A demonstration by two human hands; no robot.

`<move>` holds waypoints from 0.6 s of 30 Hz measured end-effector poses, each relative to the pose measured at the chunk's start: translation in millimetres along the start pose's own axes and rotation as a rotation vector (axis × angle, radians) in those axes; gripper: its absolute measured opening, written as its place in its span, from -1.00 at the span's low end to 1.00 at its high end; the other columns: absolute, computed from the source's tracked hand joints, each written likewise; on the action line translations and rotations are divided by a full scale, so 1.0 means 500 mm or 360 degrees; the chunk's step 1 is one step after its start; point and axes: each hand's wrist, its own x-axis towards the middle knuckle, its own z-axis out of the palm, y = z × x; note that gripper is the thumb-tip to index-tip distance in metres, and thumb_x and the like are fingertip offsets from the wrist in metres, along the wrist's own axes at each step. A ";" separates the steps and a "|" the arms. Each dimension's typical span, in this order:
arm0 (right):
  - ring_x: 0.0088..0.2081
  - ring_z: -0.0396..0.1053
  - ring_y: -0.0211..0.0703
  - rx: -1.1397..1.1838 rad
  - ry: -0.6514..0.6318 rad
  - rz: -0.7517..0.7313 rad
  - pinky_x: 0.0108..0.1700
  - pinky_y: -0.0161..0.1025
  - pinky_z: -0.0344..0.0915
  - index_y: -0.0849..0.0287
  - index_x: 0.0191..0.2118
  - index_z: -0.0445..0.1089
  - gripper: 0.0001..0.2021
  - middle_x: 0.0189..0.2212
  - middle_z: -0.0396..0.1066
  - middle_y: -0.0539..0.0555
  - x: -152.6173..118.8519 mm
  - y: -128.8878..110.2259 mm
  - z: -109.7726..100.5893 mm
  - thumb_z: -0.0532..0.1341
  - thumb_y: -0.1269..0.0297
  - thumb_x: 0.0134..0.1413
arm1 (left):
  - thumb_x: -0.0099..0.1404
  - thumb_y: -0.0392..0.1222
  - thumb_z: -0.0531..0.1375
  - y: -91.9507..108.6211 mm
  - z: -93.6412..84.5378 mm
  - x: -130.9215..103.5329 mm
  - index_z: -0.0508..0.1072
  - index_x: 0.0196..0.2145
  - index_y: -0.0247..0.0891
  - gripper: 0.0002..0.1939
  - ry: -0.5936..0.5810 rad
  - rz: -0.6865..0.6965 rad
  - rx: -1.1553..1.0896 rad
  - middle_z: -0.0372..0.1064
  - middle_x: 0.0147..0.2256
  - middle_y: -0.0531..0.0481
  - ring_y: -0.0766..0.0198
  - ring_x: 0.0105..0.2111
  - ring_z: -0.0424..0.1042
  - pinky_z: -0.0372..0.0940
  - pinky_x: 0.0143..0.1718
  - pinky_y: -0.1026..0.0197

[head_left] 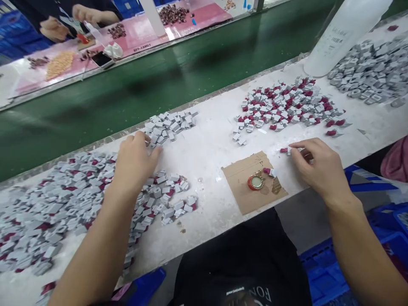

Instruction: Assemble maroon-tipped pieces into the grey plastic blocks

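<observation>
My left hand (135, 161) reaches to the edge of a pile of small grey plastic pieces (170, 125). Its thumb stands apart from the index finger; the other fingers are mostly hidden behind the hand. Thumb and index finger of my right hand (318, 168) pinch a small grey-and-maroon plastic piece (283, 150) just above the table. Left of that hand lies a cardboard square (237, 187). On it are an upturned bottle cap (256, 182) with an orange rim and another grey-and-maroon piece (269, 171).
Grey-and-maroon pieces are heaped at left (63, 195) and back right (287, 104). A white bottle (338, 38) stands beside a grey heap (376, 68). Beyond the green conveyor belt (197, 63), another person's hands (86, 15) work at a pink-covered table. Blue crates (328, 272) sit below right.
</observation>
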 end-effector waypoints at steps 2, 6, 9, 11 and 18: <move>-0.28 0.57 0.07 0.0026 0.0030 0.0022 -0.18 0.01 0.50 0.02 -0.02 0.65 -0.77 -0.08 0.66 0.21 -0.001 0.000 -0.001 0.24 0.12 0.47 | 0.59 -0.12 0.20 -0.002 0.004 0.003 0.46 0.29 -0.49 -0.54 0.0000 -0.0029 -0.0043 0.52 0.26 -0.53 -0.33 0.28 0.51 0.41 0.35 -0.23; -0.31 0.54 0.02 0.0190 -0.0002 0.0017 -0.23 -0.01 0.49 0.02 0.06 0.64 -0.76 -0.08 0.66 0.19 -0.002 -0.001 -0.004 0.29 0.12 0.43 | 0.53 -0.11 0.26 -0.004 -0.003 -0.001 0.50 0.19 -0.39 -0.61 -0.0017 -0.0112 -0.0141 0.59 0.20 -0.44 -0.25 0.14 0.60 0.48 0.24 -0.20; -0.34 0.51 -0.01 0.0237 -0.0073 -0.0059 -0.25 -0.03 0.46 0.06 -0.04 0.67 -0.79 -0.20 0.63 0.14 -0.001 0.003 -0.003 0.34 0.12 0.39 | 0.48 -0.02 0.31 -0.004 -0.025 -0.009 0.52 0.03 -0.28 -0.69 -0.0062 -0.0123 -0.0243 0.66 0.02 -0.25 -0.11 -0.05 0.63 0.53 0.04 -0.08; -0.33 0.52 -0.01 0.0258 -0.0039 -0.0054 -0.25 -0.03 0.47 0.07 -0.06 0.70 -0.80 -0.25 0.62 0.12 -0.002 0.007 -0.001 0.38 0.12 0.36 | 0.47 0.07 0.33 -0.006 -0.040 -0.014 0.52 -0.11 -0.22 -0.71 -0.0078 -0.0112 -0.0307 0.65 -0.10 -0.16 -0.04 -0.17 0.60 0.50 -0.09 -0.01; -0.14 0.67 0.10 0.0310 -0.0037 -0.0027 -0.11 0.04 0.60 -0.01 -0.01 0.74 -0.81 -0.08 0.73 0.17 -0.007 0.011 -0.010 0.35 0.20 0.40 | 0.41 0.02 0.41 -0.012 -0.043 -0.068 0.67 0.06 -0.20 -0.64 0.0239 -0.0065 -0.0661 0.70 -0.16 -0.08 0.08 -0.29 0.56 0.45 -0.27 0.09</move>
